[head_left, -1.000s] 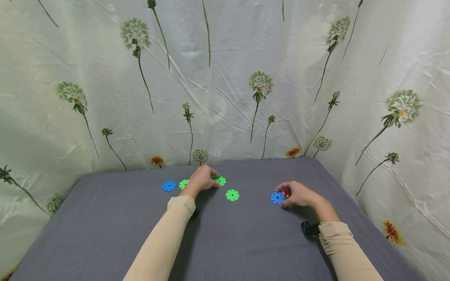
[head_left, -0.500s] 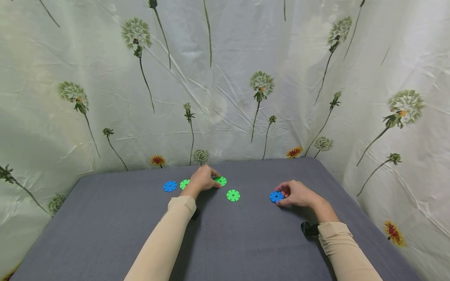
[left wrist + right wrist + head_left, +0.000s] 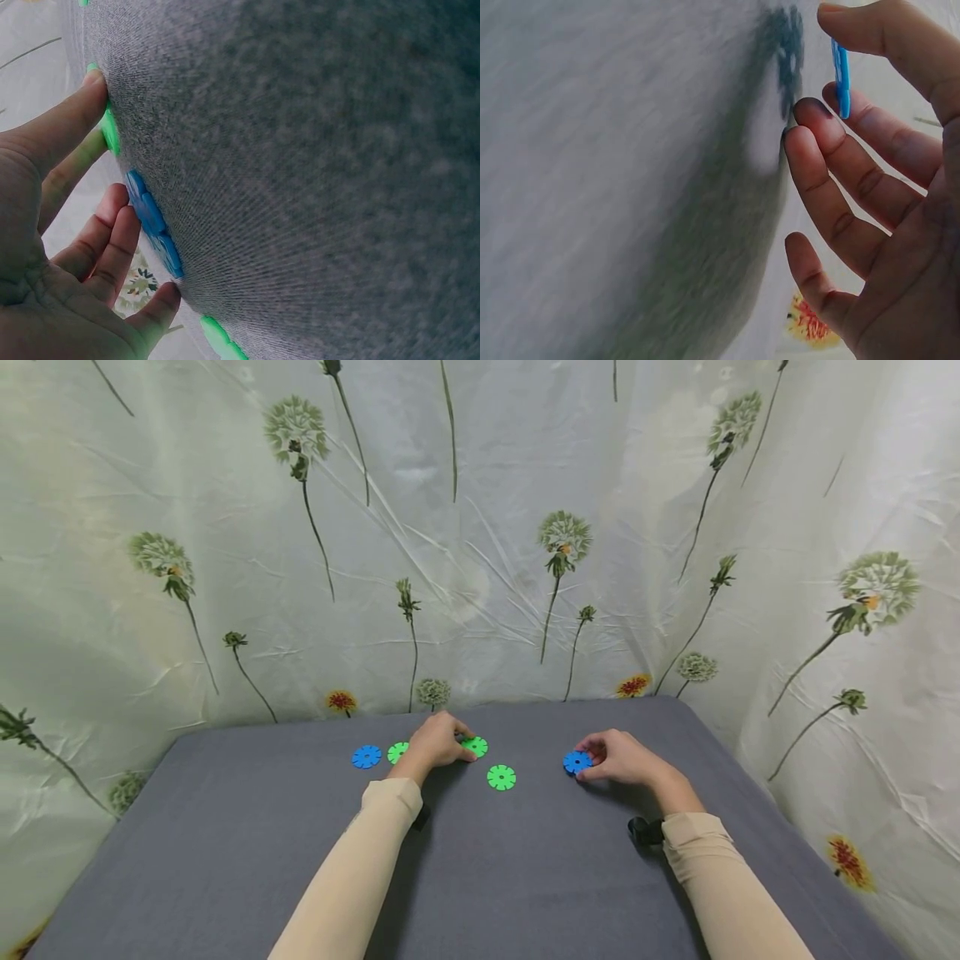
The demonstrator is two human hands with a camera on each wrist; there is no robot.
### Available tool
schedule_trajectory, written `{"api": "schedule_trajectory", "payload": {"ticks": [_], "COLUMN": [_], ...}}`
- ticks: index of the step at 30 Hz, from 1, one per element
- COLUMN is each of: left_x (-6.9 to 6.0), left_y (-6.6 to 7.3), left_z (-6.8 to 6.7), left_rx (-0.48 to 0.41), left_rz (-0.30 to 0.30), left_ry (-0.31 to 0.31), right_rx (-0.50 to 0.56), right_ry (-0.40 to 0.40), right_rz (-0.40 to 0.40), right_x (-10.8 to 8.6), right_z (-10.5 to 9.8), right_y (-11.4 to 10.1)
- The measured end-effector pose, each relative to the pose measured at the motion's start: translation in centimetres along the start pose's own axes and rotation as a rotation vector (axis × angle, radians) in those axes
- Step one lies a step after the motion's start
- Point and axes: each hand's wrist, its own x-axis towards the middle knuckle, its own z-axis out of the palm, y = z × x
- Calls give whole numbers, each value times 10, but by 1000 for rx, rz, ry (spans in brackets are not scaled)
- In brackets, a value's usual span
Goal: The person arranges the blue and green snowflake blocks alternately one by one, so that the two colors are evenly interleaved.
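Observation:
My left hand (image 3: 433, 744) is low over the table, thumb and index finger pinching a green notched building disc (image 3: 475, 746) by its edges. In the left wrist view, what looks like a blue notched disc (image 3: 155, 223) lies flat by the middle fingertips, hidden behind the hand in the head view. My right hand (image 3: 624, 758) pinches another blue notched disc (image 3: 577, 762) by its rim. The right wrist view shows that blue disc (image 3: 842, 79) raised off the cloth, its shadow apart from it.
Left of the left hand lie a blue disc (image 3: 367, 757) and a partly covered green disc (image 3: 397, 752). Between the hands lies another green disc (image 3: 501, 777). Grey cloth (image 3: 510, 877) covers the table, and a flower-print curtain (image 3: 480, 568) rises behind it.
My right hand has moved left and away from me, carrying the blue disc. My left hand stays in place on the green disc. The view has shifted slightly.

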Motion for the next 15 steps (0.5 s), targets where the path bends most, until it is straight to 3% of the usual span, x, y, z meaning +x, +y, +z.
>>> {"api": "schedule_trajectory", "payload": {"ticks": [15], "left_x": [-2], "left_y": [3], "left_z": [-3], "left_rx": [-8], "left_rz": [-15], "left_ry": [-1], "right_rx": [-29], "right_ry": [5], "right_rz": [-14], "right_x": [41], "right_z": [8], "right_y": [-31]}}
